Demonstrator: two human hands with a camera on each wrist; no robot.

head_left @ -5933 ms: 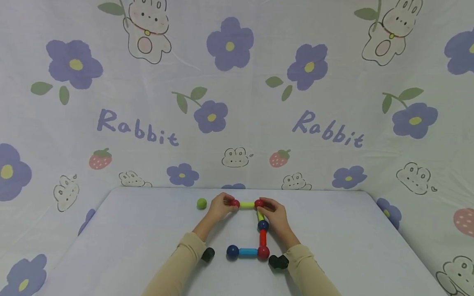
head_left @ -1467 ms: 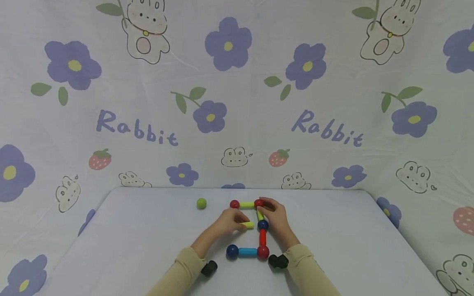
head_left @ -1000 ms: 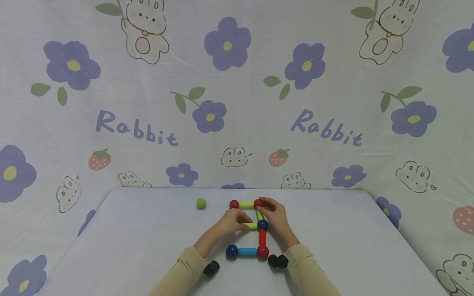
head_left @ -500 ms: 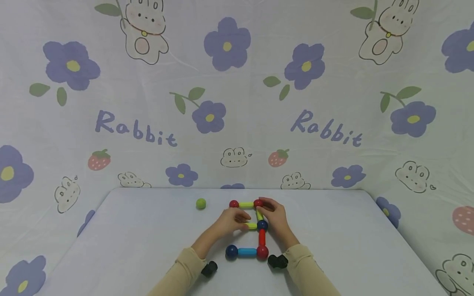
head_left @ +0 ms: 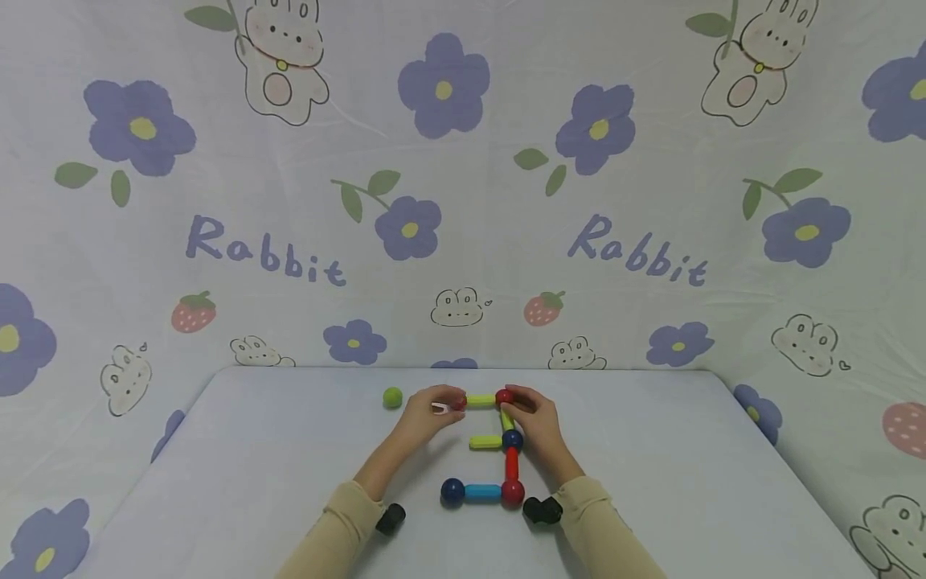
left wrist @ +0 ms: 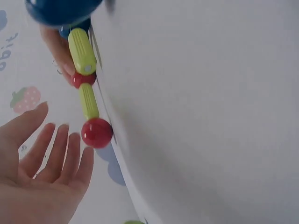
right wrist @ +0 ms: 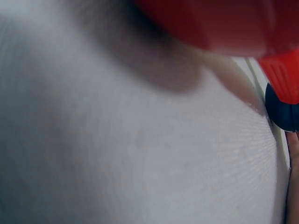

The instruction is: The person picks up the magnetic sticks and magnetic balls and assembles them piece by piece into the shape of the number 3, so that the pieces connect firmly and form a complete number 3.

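Balls and rods of a building toy form an angular figure on the white table. My left hand (head_left: 423, 418) is at its far left red ball (left wrist: 96, 133); in the left wrist view the fingers are spread, just short of that ball. My right hand (head_left: 541, 422) pinches the far right red ball (head_left: 503, 397). A yellow-green rod (head_left: 481, 400) joins these two balls, and another (head_left: 508, 420) runs down to a dark blue ball (head_left: 512, 440). From the blue ball a third yellow-green rod (head_left: 485, 442) points left, its outer end bare.
Nearer me, a red rod (head_left: 512, 465) leads to a red ball (head_left: 513, 492), then a light blue rod (head_left: 483, 493) to a blue ball (head_left: 452, 492). A loose green ball (head_left: 392, 397) lies left of my left hand. Patterned cloth hangs behind the table (head_left: 289, 450).
My left hand brought a yellow-green rod to the middle blue ball, let go of it, and moved away to the far left red ball. The right hand stayed on its red ball.
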